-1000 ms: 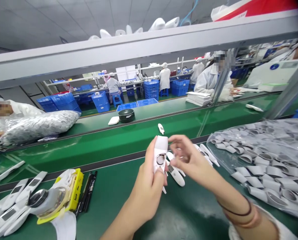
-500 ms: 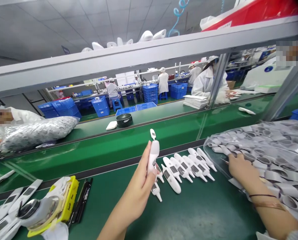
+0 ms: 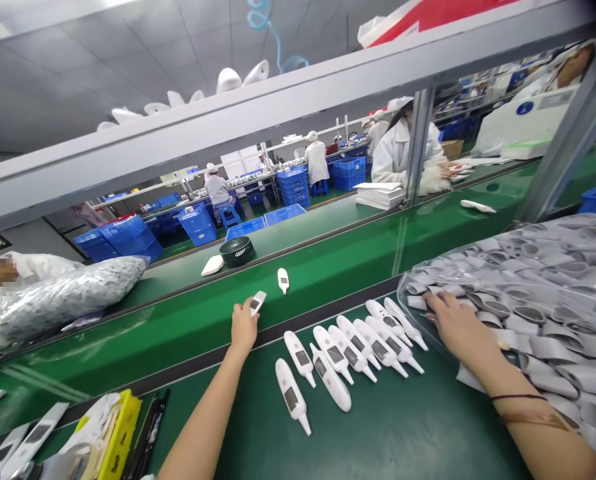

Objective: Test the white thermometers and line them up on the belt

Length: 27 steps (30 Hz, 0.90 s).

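Note:
My left hand (image 3: 245,328) is over the green conveyor belt, its fingers closed on a white thermometer (image 3: 258,303) with a small grey screen. Just right of it, another thermometer (image 3: 283,280) lies on the belt. My right hand (image 3: 455,327) rests at the near-left edge of a clear plastic bag of grey-white, tube-like shells (image 3: 528,313). A thin pointed metal tool (image 3: 428,316) sticks out from under its fingers; most of it is hidden. Between my arms, several white thermometers (image 3: 351,353) with tapered tips lie in a slanted row on the green bench.
A yellow tray (image 3: 121,433) and black pens (image 3: 145,433) are at the lower left, beside more white devices (image 3: 33,437). Across the belt are a black round basket (image 3: 237,251), a filled bag (image 3: 73,293) and co-workers. A metal post (image 3: 418,143) and shelf beam (image 3: 278,100) stand ahead.
My left hand has moved forward and left from the bench to the belt with a thermometer. My right hand stays at the bag, its fingers now nearer a shell. The view has shifted.

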Each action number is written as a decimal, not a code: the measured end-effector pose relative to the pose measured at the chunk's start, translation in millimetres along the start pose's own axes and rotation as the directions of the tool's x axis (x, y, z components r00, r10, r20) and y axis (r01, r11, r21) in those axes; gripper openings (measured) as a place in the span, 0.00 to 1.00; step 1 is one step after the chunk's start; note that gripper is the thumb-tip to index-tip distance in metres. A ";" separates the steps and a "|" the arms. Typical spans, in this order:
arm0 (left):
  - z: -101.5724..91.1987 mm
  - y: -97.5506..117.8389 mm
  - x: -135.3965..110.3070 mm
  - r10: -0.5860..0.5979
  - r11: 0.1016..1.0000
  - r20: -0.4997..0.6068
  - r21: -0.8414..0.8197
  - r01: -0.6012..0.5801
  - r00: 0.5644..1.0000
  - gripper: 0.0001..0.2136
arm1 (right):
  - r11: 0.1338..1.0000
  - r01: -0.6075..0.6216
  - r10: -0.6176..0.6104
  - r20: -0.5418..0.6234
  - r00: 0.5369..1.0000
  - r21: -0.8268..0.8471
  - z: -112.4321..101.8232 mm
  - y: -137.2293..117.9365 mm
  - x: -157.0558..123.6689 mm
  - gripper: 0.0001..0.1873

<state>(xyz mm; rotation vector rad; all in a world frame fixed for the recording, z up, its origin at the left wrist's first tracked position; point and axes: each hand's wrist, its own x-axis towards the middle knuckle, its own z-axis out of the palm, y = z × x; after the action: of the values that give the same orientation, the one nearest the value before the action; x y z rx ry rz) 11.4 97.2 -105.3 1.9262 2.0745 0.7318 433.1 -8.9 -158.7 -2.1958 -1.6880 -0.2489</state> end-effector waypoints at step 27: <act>-46.9 48.3 -51.5 0.014 0.200 0.007 -0.980 0.004 1.000 0.17 | 0.861 -0.111 0.180 -0.093 0.979 0.497 -27.2 -13.3 4.6 0.18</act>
<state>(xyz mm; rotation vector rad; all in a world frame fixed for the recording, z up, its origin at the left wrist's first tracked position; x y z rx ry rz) 37.0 37.9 -50.4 1.0694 0.9327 1.5327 423.7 -12.3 -129.8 -1.8612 -1.3196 0.0669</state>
